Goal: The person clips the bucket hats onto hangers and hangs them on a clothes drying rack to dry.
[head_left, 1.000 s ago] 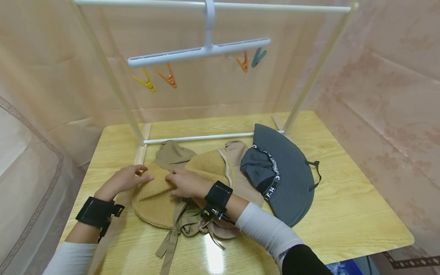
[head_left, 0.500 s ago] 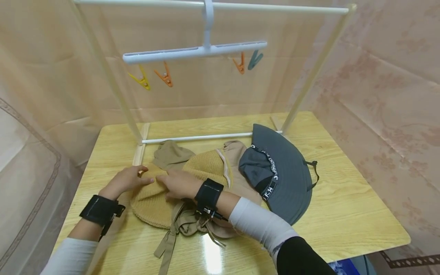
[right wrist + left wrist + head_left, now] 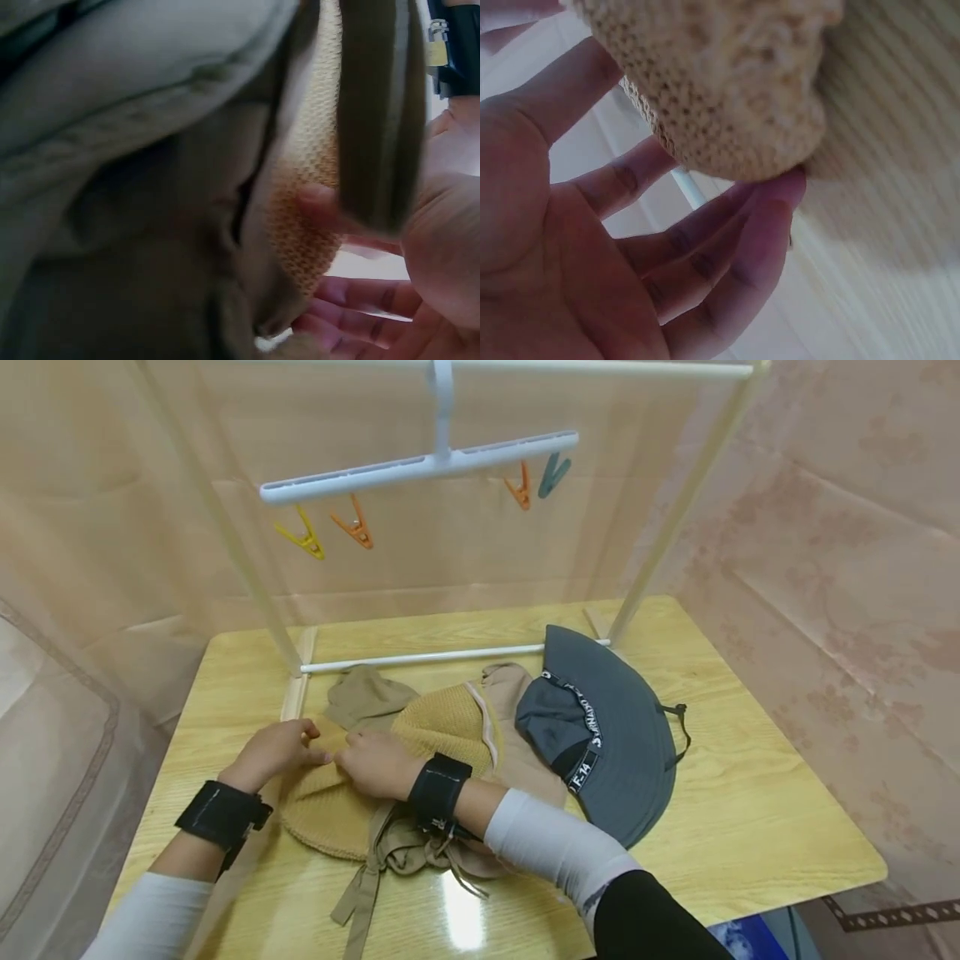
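Note:
A mustard knit hat (image 3: pixel 322 822) lies on the left of a row of overlapping hats. My left hand (image 3: pixel 273 752) pinches its left edge, thumb on top and fingers curled beneath, as the right wrist view also shows on the knit (image 3: pixel 300 217). In the left wrist view the fingertips are at the rim of the knit fabric (image 3: pixel 712 97). My right hand (image 3: pixel 378 764) pinches a fold of the same hat beside the left thumb; its fingertips are partly hidden by the hand's back. Khaki cloth (image 3: pixel 371 693) and a strap (image 3: pixel 363 893) show from under the hat.
A dark grey brimmed hat (image 3: pixel 630 743) lies to the right, over a beige one (image 3: pixel 517 693). Behind them stands a white rack with a bottom bar (image 3: pixel 427 657). From it hangs a hanger (image 3: pixel 420 467) with yellow (image 3: pixel 303 537), orange (image 3: pixel 356 527) and teal clips (image 3: pixel 553 475).
My right hand has moved left along the knit hat to beside the left thumb, its fingers closing on the fabric. The left hand stays at the hat's edge. The hanger has swung slightly.

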Demonstrator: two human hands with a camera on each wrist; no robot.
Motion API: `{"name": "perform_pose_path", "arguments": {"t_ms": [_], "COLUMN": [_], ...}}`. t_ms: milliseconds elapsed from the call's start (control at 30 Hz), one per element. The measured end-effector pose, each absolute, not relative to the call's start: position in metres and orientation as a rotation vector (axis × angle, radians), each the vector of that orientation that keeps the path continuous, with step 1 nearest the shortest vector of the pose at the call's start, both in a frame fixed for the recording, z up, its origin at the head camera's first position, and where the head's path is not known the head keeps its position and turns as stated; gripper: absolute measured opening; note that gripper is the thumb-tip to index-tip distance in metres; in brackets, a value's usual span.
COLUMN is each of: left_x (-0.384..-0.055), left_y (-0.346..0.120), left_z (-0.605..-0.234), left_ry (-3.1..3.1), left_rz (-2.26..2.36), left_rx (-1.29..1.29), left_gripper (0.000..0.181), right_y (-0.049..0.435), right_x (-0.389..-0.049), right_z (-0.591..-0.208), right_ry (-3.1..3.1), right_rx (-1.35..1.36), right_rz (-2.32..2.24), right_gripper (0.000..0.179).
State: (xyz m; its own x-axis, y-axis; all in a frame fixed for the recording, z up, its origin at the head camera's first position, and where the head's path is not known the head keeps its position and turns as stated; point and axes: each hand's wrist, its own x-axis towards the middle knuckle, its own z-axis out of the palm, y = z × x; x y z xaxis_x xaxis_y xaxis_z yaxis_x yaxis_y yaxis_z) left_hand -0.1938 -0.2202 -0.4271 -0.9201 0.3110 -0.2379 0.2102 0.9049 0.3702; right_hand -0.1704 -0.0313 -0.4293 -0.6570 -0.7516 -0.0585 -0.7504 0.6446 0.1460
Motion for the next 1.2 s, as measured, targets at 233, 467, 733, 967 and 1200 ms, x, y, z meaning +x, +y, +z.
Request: {"name": "perform_pose_path", "arguments": {"t_ms": [233, 467, 733, 967, 1200], "left_x": [-0.196, -0.197, -0.188, -0.194, -0.197], "left_y": [-0.216, -0.21, -0.217, -0.219, -0.22], "left_z": [-0.431, -0.438, -0.445, -0.44, -0.439], "left_ry": [2.8, 2.882, 2.978, 2.969, 2.92], "left_rz": [0.486, 0.488, 0.45, 0.425, 0.407], "left_rx": [0.381, 0.459, 0.498, 0.629, 0.689], "left_gripper": [0.048, 0.042, 0.034, 0.029, 0.022], "right_y": [-0.031, -0.025, -0.032, -0.034, -0.036], "right_x": [-0.176, -0.185, -0.182, -0.181, -0.182], "right_z": [-0.433, -0.437, -0.447, -0.443, -0.442], "right_ry": [-2.819, -2.832, -2.777, -2.819, -2.867], "right_rx": [1.323, 1.339, 1.34, 1.308, 1.308], "right_rz": [-0.214, -0.137, -0.213, -0.2, -0.185], "right_gripper": [0.019, 0.014, 0.018, 0.016, 0.017]}}
